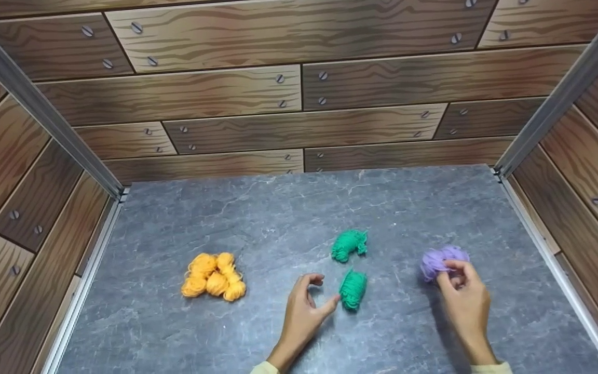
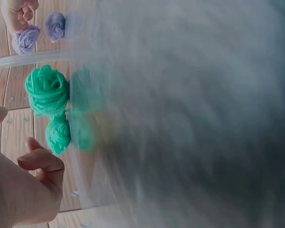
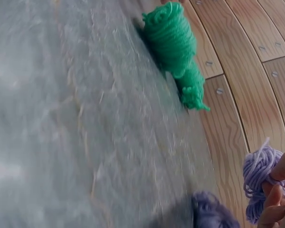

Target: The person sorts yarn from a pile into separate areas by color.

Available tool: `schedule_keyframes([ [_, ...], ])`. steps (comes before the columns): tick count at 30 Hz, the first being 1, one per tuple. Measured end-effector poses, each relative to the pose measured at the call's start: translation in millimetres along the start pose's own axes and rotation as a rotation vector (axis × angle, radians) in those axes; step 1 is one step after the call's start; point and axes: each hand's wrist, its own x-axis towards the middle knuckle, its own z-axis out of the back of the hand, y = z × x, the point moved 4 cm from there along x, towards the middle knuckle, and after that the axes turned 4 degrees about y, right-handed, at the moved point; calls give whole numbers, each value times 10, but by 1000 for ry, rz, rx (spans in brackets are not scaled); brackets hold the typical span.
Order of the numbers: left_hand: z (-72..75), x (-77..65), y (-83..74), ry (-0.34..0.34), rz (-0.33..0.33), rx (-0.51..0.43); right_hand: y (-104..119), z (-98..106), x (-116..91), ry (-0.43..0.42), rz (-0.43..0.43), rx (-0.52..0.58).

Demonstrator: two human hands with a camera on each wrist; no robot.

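My right hand [image 1: 466,301] pinches a small bundle of purple yarn [image 3: 260,183] between thumb and fingertips, raised off the tabletop. Below it lies a second purple yarn bundle [image 3: 211,213]; from the head view the two overlap. My left hand [image 1: 304,311] is held beside the nearer green yarn bundle [image 1: 353,290], fingers bent loosely and nothing in its grasp. Its thumb tip comes very close to that bundle, and I cannot tell whether they touch. Just behind sits another green yarn bundle [image 1: 349,245], with a loose frayed end.
Several orange yarn bundles [image 1: 217,283] lie clustered together on the left part of the grey marbled tabletop [image 1: 174,218]. Wood-patterned panels [image 1: 226,93] wall in the back and both sides, with metal rails [image 1: 558,291] along the side edges.
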Motion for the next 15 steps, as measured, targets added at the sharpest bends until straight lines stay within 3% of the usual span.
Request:
schedule_keyframes([
  [7,-140,-12,-16,32,23,63,-140,153,11,-10,-45,-33],
  [15,-375,-18,100,-43,-101,166,-321,304,4,-24,-115,-72],
])
